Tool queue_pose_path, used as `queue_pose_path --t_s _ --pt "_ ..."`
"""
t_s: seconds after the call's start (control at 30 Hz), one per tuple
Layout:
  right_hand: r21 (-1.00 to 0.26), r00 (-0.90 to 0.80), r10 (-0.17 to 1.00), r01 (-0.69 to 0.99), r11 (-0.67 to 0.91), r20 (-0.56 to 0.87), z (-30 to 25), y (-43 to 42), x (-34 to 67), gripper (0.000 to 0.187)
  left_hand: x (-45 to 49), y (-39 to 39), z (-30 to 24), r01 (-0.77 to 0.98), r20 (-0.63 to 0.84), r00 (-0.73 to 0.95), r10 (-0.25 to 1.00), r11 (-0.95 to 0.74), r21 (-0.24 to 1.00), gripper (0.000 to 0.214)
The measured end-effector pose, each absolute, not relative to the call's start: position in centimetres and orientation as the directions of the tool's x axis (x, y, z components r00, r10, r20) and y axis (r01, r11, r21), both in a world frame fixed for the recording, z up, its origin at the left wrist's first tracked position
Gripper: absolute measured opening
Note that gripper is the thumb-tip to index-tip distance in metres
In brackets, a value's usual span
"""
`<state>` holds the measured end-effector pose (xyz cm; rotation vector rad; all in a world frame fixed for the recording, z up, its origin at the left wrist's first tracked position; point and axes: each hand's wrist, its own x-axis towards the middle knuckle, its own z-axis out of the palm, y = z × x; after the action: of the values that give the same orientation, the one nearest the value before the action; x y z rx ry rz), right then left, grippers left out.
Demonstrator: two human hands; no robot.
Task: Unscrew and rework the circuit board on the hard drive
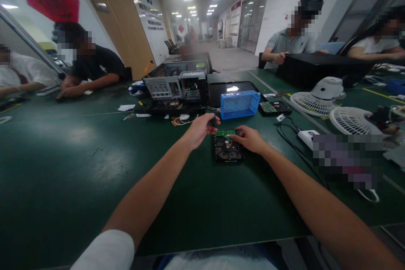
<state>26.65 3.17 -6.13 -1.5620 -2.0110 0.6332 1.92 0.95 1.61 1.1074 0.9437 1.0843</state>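
Observation:
A hard drive (228,152) lies on the green table in front of me, its dark underside up. A green circuit board (224,133) sits across its far end. My right hand (251,139) comes in from the right, thumb and forefinger closed on the board's right edge. Just beyond the drive's far left corner, my left hand (202,130) is closed around a small dark object like a tool handle (214,122). Its lower end is hidden by the fingers.
An opened computer case (177,86) stands behind, left of a blue plastic bin (240,105). Another hard drive (275,108) lies right of the bin. Fan parts (316,103), a white power strip (308,137) and black cables (292,145) are at right. Several people sit around the table.

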Motion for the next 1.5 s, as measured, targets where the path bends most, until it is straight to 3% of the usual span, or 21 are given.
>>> queue_pose_path --t_s 0.27,0.53,0.9,1.07,1.17,1.27,1.5 --pt "-0.622 -0.236 0.964 0.739 0.259 0.120 -6.0 3.1 26.6 0.050 2.1 1.1 1.2 -0.111 0.033 0.239 0.970 -0.007 0.994 0.043" --pt "-0.590 -0.241 0.959 0.757 0.282 0.149 -5.9 3.0 26.5 0.047 0.6 1.8 1.2 -0.118 -0.015 0.216 0.976 0.042 0.992 0.050" --pt "-0.581 -0.238 0.932 0.731 0.357 0.273 -6.1 2.7 26.1 0.028 -0.3 2.0 1.9 -0.110 -0.059 0.241 0.969 0.088 0.990 0.041" --pt "-0.432 -0.340 0.842 0.742 0.514 0.418 -5.4 2.2 25.4 0.015 -0.5 1.9 2.4 -0.086 0.001 0.176 0.984 0.014 0.996 0.035" --pt "-0.336 -0.434 0.793 0.738 0.585 0.428 -4.7 1.6 24.7 0.011 -0.5 1.8 2.7 -0.087 0.067 0.117 0.991 -0.057 0.995 0.032" --pt "-0.233 -0.520 0.782 0.760 0.607 0.344 -3.8 0.7 23.9 0.019 -0.7 1.8 2.9 -0.035 0.146 0.085 0.986 -0.143 0.989 0.031" --pt "-0.053 -0.491 0.842 0.857 0.513 0.223 -1.4 -2.4 21.8 0.052 -0.9 1.5 3.5 0.192 0.306 0.070 0.949 -0.314 0.930 0.026"
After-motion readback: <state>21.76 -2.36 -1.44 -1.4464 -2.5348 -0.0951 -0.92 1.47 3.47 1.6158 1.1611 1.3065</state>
